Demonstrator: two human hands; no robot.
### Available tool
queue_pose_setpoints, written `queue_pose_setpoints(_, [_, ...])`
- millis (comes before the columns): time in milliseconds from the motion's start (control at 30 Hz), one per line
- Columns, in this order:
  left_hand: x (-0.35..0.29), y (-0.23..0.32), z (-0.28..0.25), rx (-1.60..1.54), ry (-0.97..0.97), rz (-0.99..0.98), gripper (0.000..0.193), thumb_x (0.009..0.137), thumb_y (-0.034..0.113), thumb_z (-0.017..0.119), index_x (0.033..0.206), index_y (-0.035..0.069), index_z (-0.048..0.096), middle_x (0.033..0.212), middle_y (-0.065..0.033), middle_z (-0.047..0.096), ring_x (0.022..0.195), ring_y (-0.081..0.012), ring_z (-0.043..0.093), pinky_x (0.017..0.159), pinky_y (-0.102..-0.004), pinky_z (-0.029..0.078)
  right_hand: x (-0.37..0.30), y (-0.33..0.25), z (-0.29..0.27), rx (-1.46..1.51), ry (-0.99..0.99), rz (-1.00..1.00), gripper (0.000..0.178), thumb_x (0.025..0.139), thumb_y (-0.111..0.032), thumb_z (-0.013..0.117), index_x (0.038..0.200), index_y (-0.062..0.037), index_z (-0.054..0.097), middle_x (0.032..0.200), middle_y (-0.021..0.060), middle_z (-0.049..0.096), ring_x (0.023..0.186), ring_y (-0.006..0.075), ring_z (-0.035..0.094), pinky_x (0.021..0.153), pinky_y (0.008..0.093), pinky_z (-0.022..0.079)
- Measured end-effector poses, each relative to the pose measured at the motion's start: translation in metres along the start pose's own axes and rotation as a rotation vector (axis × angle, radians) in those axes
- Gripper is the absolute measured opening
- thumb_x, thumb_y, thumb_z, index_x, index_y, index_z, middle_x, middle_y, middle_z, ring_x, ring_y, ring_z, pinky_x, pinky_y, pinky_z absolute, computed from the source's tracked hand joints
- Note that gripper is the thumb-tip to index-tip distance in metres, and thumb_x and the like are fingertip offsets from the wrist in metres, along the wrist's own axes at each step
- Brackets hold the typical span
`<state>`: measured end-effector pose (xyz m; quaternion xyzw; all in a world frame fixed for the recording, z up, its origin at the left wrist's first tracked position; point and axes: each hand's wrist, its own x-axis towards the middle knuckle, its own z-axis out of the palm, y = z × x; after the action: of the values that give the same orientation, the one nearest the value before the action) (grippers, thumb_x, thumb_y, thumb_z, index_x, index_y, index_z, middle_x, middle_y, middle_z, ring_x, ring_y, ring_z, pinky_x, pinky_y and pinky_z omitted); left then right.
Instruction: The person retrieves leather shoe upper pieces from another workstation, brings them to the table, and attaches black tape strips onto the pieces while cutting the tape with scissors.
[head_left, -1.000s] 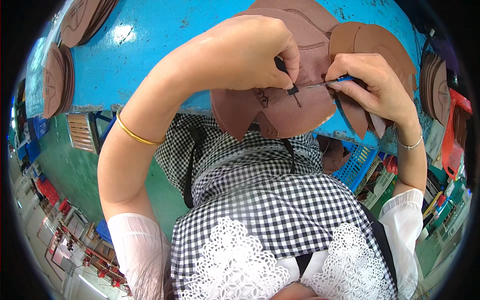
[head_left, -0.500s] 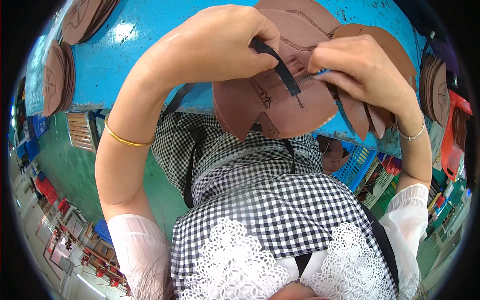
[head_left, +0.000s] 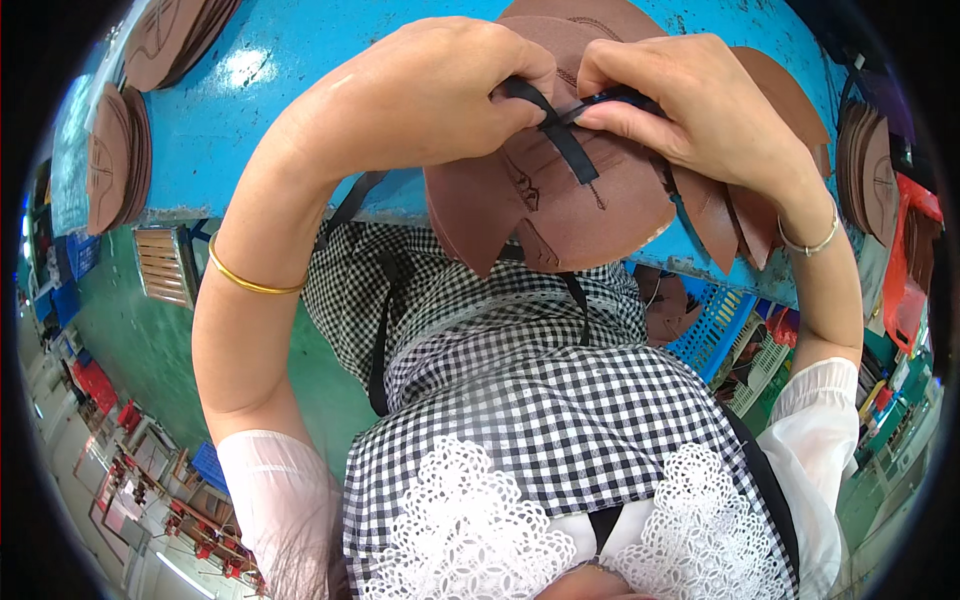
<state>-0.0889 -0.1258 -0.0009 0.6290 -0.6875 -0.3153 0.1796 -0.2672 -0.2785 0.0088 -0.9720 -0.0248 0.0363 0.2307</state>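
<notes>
My left hand [head_left: 465, 95] pinches a narrow black strap [head_left: 576, 162] between thumb and fingers. The strap's free end lies across a brown leather-like shoe upper piece [head_left: 620, 205] with dark stitching and slits. My right hand [head_left: 690, 110] is closed around a slim dark tool [head_left: 622, 97]. Its narrow, blade-like tip meets the strap right beside my left thumb. Most of the tool is hidden in my fingers, so its exact kind does not show. Under the top piece are more brown pieces in a pile.
Brown cut pieces are stacked on the blue table [head_left: 290, 110] at the far left, along with a left-edge stack [head_left: 118, 160] and a right-edge stack [head_left: 866, 170]. A blue plastic basket [head_left: 712, 320] sits below the table's near edge. A slatted wooden item [head_left: 165, 262] stands at the left.
My right hand has moved left and slightly farther away, bringing the dark tool's tip against the strap. The left hand still pinches the strap in nearly the same place.
</notes>
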Motion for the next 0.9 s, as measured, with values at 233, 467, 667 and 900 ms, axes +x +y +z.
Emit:
queue_pose_setpoints(233, [-0.003, -0.025, 0.009, -0.202, 0.131, 0.113, 0.016, 0.092, 0.017, 0.064, 0.097, 0.001, 0.065, 0.072, -0.0021, 0.056, 0.065, -0.0114, 0.051, 0.060, -0.0282, 0.042, -0.017, -0.008, 0.005, -0.011, 0.165, -0.031, 0.022, 0.082, -0.020, 0.070, 0.096, -0.0052, 0.061, 0.081, 0.0096, 0.065, 0.073, 0.0279, 0.064, 0.062, 0.0341, 0.049])
queue_pose_setpoints(467, [-0.005, -0.007, -0.022, -0.796, 0.409, -0.267, 0.013, 0.093, 0.014, 0.066, 0.094, 0.001, 0.069, 0.066, 0.0058, 0.056, 0.050, 0.0001, 0.038, 0.046, -0.0165, 0.025, -0.031, -0.075, 0.057, -0.560, 0.148, 0.008, 0.020, 0.079, -0.016, 0.063, 0.095, -0.0047, 0.057, 0.094, 0.0117, 0.070, 0.058, 0.0150, 0.062, 0.047, 0.0280, 0.049])
queue_pose_setpoints(667, [-0.025, 0.003, -0.047, -0.692, 0.668, -0.194, 0.018, 0.096, 0.015, 0.063, 0.101, 0.000, 0.071, 0.064, 0.0029, 0.059, 0.048, 0.0007, 0.035, 0.044, -0.0177, 0.023, -0.016, -0.050, 0.050, -0.288, 0.385, -0.047, 0.012, 0.081, -0.013, 0.061, 0.089, -0.0055, 0.057, 0.098, 0.0135, 0.071, 0.051, 0.0124, 0.058, 0.045, 0.0263, 0.047])
queue_pose_setpoints(900, [-0.022, 0.029, -0.044, -0.514, 0.508, -0.190, 0.019, 0.096, 0.013, 0.062, 0.102, -0.003, 0.070, 0.069, -0.0022, 0.066, 0.050, -0.0005, 0.039, 0.045, -0.0177, 0.028, -0.125, 0.033, 0.014, 0.976, 0.920, 0.485, 0.045, 0.101, -0.023, 0.049, 0.141, -0.0024, 0.048, 0.140, 0.0142, 0.052, 0.130, 0.0264, 0.050, 0.111, 0.0371, 0.039])
